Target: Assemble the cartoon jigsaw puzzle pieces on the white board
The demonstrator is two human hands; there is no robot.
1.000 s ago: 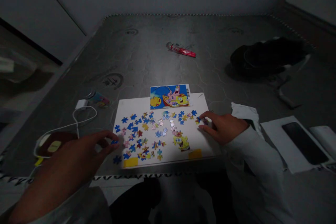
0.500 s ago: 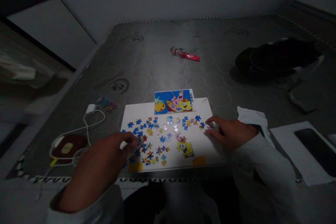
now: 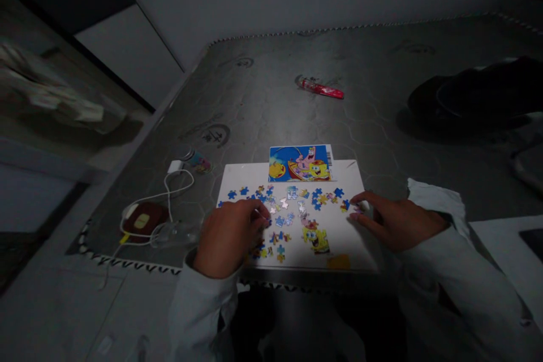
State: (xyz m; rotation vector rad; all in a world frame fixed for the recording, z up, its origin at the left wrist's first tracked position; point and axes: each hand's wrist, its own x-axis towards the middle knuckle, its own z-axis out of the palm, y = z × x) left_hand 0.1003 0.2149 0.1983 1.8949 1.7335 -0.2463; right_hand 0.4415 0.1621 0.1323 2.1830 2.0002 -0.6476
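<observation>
A white board (image 3: pixel 339 181) lies on a grey mattress (image 3: pixel 297 107), strewn with several loose jigsaw pieces (image 3: pixel 292 206), mostly blue. A joined yellow cartoon section (image 3: pixel 316 239) sits near its middle. A colourful reference picture (image 3: pixel 300 163) lies at the board's far edge. My left hand (image 3: pixel 229 237) rests over the pieces on the board's left part, fingers curled down onto them. My right hand (image 3: pixel 394 220) lies on the board's right edge, fingertips touching a small piece (image 3: pixel 355 210).
A red wrapper (image 3: pixel 321 89) lies further back on the mattress. A white charger cable (image 3: pixel 169 192) and a dark red object (image 3: pixel 142 220) sit at the left. Black fabric (image 3: pixel 475 96) is heaped at the right. White cloth (image 3: pixel 436 201) lies by my right wrist.
My left hand has moved right from the board's left edge onto the pieces. The view has swung left, shifting everything rightwards. My right hand has stayed at the board's right edge.
</observation>
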